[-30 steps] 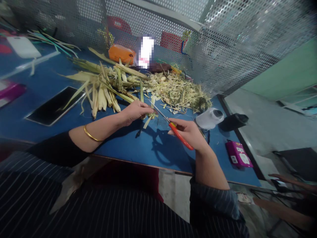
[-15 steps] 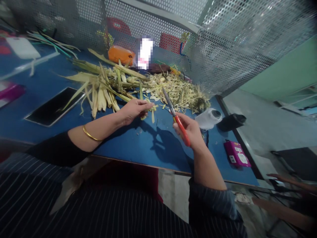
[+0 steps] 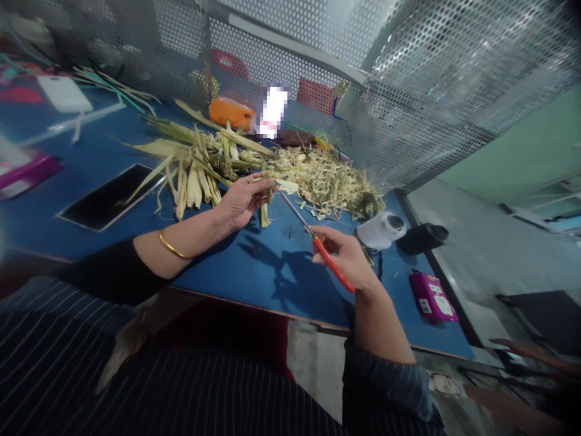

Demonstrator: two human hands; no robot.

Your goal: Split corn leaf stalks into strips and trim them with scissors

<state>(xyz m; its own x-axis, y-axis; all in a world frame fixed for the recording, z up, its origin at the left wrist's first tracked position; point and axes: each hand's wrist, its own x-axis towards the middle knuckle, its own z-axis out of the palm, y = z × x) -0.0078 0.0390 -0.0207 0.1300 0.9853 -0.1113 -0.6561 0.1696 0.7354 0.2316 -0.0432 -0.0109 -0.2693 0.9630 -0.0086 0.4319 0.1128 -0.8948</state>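
My left hand (image 3: 247, 198) pinches a small bunch of pale green husk strips (image 3: 265, 215), held just above the blue table. In my right hand (image 3: 342, 254) is a pair of scissors (image 3: 333, 263) with red handles. Their blades point up and left, the tips close to the husk strips at my left fingertips. Whether the tips touch the strips I cannot tell. Behind my left hand lies a pile of long dried corn husks (image 3: 193, 178). A heap of small husk cuttings (image 3: 329, 181) spreads behind the scissors.
White (image 3: 381, 230) and black thread cones (image 3: 423, 238) lie right of my right hand, beyond a purple box (image 3: 433, 295). A dark glossy panel (image 3: 111, 197) lies left. An orange packet (image 3: 231, 113) sits before the perforated metal screen (image 3: 290, 60). Another person's arm (image 3: 512, 409) shows lower right.
The scissors have swung left and lower, bringing the tips near the strips in my left hand. My left hand has turned and raised the strips slightly. The view has shifted a little.
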